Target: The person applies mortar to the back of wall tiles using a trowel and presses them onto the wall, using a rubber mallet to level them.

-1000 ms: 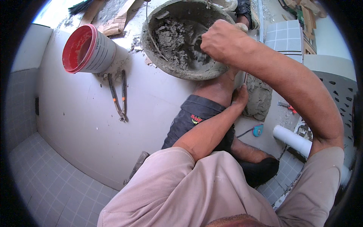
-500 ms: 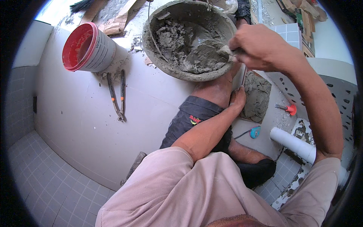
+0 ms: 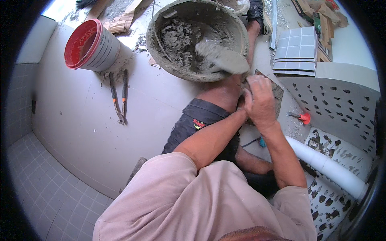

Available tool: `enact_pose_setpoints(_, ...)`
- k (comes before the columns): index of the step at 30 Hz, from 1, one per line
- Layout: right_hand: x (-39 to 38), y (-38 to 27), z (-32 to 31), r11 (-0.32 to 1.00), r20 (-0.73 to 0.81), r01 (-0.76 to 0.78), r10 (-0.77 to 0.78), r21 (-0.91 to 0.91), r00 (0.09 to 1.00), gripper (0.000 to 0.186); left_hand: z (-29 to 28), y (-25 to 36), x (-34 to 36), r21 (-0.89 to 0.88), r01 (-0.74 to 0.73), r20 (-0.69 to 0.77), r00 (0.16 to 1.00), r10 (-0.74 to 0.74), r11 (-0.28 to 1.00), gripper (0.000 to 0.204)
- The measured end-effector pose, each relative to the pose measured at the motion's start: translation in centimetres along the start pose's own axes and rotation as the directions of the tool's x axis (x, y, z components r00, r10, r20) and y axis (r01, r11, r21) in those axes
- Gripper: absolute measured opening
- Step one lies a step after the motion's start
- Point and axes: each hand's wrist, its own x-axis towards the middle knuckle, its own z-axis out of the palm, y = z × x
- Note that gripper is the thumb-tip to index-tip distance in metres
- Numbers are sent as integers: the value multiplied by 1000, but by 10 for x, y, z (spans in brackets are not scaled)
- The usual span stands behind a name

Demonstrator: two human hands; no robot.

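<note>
My right hand (image 3: 261,102) is closed round the handle of a trowel (image 3: 225,59). The trowel's wet, mortar-smeared blade slants over the near right rim of a round tub (image 3: 183,73) of grey mortar (image 3: 177,40). Mostly hidden behind that hand, my left hand (image 3: 241,105) is at the near left edge of a tile coated with mortar (image 3: 278,96). The earlier frame shows its fingers gripping that edge; now they are covered. Only the tile's right part shows, beside my bent leg.
A red-rimmed white bucket (image 3: 108,50) stands left, with long-handled pincers (image 3: 118,98) near it. Stacked grey tiles (image 3: 295,46), a red-guarded chisel (image 3: 303,117) and a white pipe (image 3: 329,164) lie right. A blue tape measure (image 3: 262,141) is partly hidden behind my right forearm.
My right hand has come down and nearer from the tub's right rim, bringing the trowel blade up out of the mortar. It now covers most of my left hand and the tile.
</note>
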Motion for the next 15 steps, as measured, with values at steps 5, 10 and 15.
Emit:
enact_pose_setpoints(5,-27,7,10,998,21,-19,20,-53,1000,35,-7,-3,2,-78,-7,36,999,10,997,68)
enact_pose_setpoints(10,-54,16,-3,999,-6,19,-19,-42,1000,26,-5,-3,6,-118,-17,52,998,24,993,68)
enact_pose_setpoints(15,-95,29,-24,992,19,-126,126,15,992,27,-6,-3,12,-103,-34,37,999,38,994,68)
